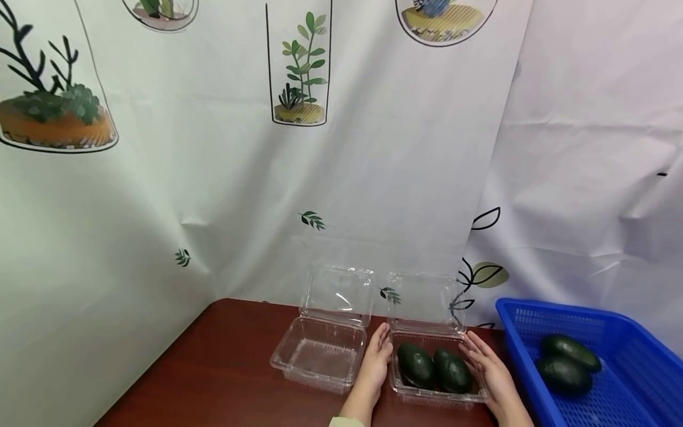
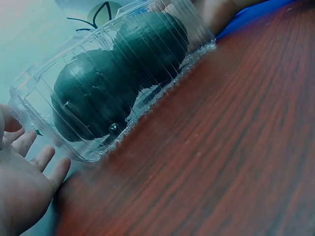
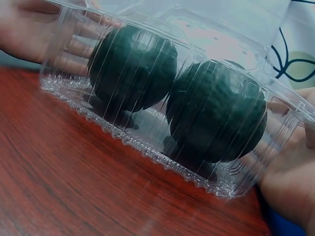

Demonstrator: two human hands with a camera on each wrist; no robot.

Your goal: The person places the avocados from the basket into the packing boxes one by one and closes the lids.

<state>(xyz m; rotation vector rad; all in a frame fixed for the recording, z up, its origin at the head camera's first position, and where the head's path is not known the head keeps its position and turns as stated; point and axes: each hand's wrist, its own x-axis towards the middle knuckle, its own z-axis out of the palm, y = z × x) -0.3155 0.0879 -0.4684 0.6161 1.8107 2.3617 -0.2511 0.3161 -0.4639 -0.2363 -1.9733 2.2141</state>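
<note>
Two dark green avocados, a left one [image 1: 416, 365] and a right one [image 1: 452, 371], lie side by side in a clear plastic clamshell container [image 1: 432, 395]. Its clear lid [image 1: 424, 299] stands raised at the back. My left hand [image 1: 375, 360] is at the container's left side, fingers extended along the wall. On the opposite side, my right hand [image 1: 490, 370] rests against the wall with its fingers fairly straight. In the right wrist view, both avocados [image 3: 216, 113] show through the ribbed front wall, a hand at each end.
To the left, a second clear clamshell container [image 1: 315, 378] stands with its lid up. A blue plastic basket [image 1: 525, 362] at the right holds two more avocados [image 1: 565, 375]. Everything is on a reddish-brown table [image 1: 213, 367], with a printed white curtain [image 1: 240, 196] behind.
</note>
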